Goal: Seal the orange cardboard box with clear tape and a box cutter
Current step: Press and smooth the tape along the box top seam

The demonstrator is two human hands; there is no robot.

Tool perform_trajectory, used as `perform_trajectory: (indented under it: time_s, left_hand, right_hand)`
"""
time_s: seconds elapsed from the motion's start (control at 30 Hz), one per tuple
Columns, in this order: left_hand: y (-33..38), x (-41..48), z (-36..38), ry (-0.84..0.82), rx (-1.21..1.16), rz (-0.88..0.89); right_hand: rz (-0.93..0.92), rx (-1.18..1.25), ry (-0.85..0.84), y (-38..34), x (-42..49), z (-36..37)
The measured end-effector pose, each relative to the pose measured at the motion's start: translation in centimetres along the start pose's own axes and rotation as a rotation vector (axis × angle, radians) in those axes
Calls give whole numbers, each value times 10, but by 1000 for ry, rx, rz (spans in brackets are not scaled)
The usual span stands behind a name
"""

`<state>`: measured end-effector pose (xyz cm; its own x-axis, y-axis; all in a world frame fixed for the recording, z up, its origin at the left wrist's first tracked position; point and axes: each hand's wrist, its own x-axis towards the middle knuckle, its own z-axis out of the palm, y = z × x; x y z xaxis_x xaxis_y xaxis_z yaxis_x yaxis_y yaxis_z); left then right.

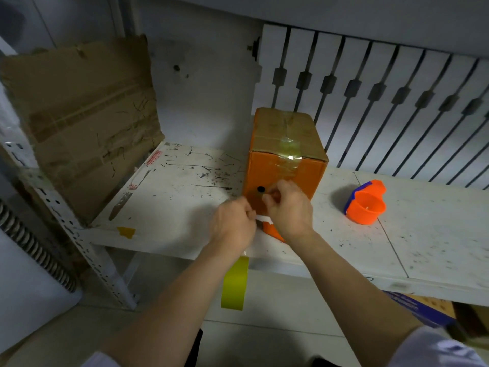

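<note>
Orange box (283,165) stands near counter (397,234) front edge, both hands pinched on tape there, left hand (232,221) and right hand (289,207), apparently to press it down.

The left hand (232,225) and right hand (289,207) cover the lower front of the orange box (284,165), and what they pinch there, white and orange, is too hidden to identify.
</note>
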<state>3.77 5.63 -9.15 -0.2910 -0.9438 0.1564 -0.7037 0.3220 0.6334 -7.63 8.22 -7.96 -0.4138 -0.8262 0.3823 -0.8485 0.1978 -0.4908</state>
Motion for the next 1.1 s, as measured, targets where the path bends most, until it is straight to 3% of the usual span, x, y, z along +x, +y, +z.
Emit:
perform_trajectory:
  time_s: [0.1,0.17,0.27,0.37,0.47,0.77,0.87,1.1]
  left_hand:
    - [28,13,-6,236,-118,241]
    - [46,26,-13,257,-146,345]
    - [65,48,-19,119,-142,413]
    - [73,69,-17,-14,-38,440]
    - [75,83,-12,-99,103,473]
    - [62,94,-19,-147,278,537]
    - [58,101,-24,-158,237,511]
    - [51,111,-13,-36,150,543]
  right_hand:
    - [-144,5,325,2,17,-21]
    - [-177,-27,238,3,33,-36]
    - [-149,-108,-37,8,54,-50]
    - [-152,-174,-109,16,69,-51]
    - [-177,-151,-119,20,76,-48]
    - [-250,-125,-183,36,72,-47]
    - [-252,-75,-190,41,77,-48]
    - [-241,74,-32,46,83,-35]
